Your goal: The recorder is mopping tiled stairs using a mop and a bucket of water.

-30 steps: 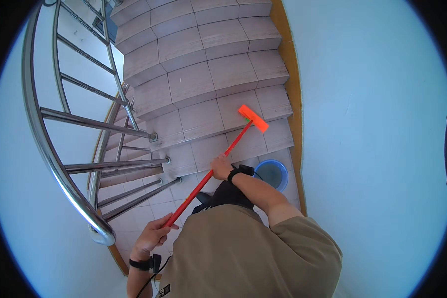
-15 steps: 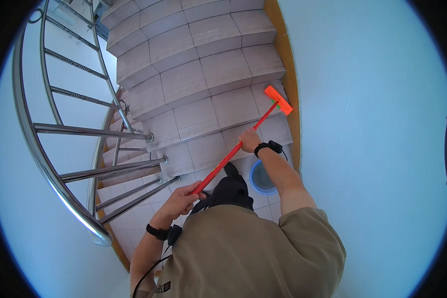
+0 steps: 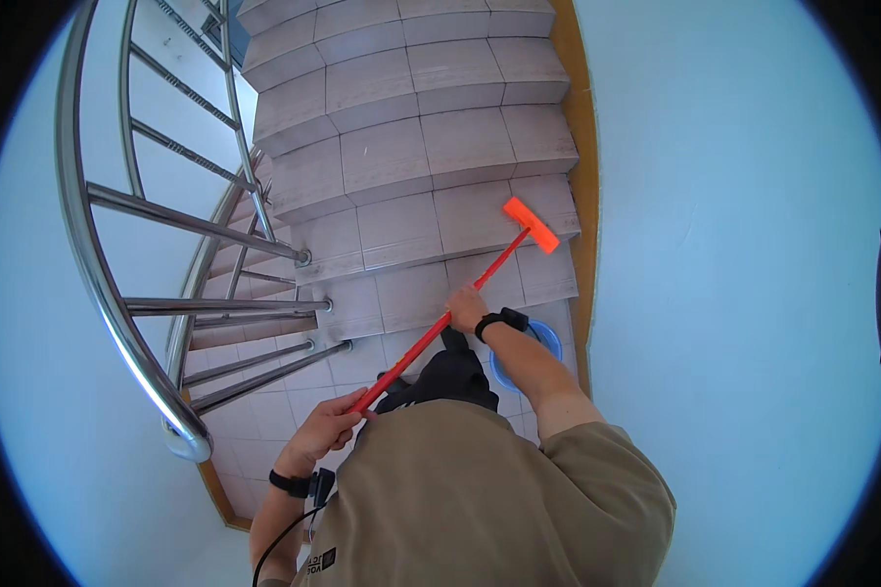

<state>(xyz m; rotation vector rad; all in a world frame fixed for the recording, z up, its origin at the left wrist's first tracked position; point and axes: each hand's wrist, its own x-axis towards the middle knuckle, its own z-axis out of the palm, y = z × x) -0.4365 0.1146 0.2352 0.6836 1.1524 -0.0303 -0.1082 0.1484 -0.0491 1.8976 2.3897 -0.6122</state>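
Both of my hands are on a long-handled scrub brush [image 3: 416, 350] with a red pole and a bright orange head. My left hand [image 3: 328, 428] is closed around the pole's near end, by my waist. Farther up, my right hand [image 3: 468, 309] grips the pole about midway. The brush head lies at an angle over the right part of a tiled stair tread [image 3: 475, 217], near its front edge. Its bristles are hidden from above. Partly covered by my right forearm, a blue bucket [image 3: 555, 338] stands on the floor at the foot of the steps.
Tiled steps rise ahead of me. On the left a curved metal railing [image 3: 101, 256] runs along the stairs, with its posts reaching the steps. To the right, a brown skirting strip [image 3: 583, 196] borders a pale wall [image 3: 715, 245]. A lower flight shows beyond the railing.
The brush head has come back toward me and slightly left on the tread. Both hands have shifted left and nearer with the pole. The view has also shifted a little.
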